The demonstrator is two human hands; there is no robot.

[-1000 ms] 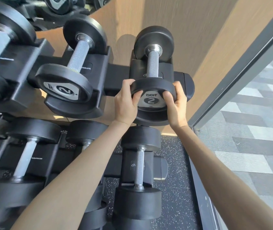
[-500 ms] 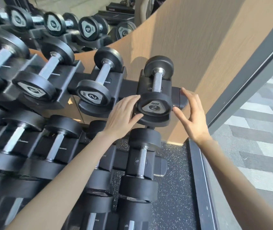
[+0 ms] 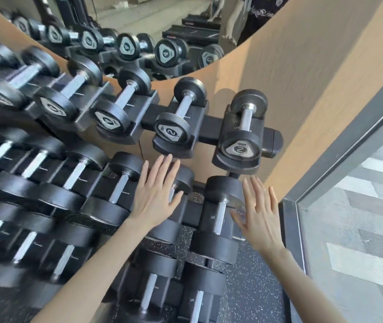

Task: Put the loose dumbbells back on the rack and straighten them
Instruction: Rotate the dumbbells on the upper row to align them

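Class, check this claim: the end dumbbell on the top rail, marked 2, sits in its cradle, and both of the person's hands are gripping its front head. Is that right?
Not quite. The head view shows the dumbbell marked 2 sitting in its cradle, but neither hand grips it. The left hand and the right hand are open with fingers spread, below the cradle and clear of that dumbbell.

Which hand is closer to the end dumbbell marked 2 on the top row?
Right. The right hand is open just below the end dumbbell, slightly to its right; the left hand is open, lower and well left.
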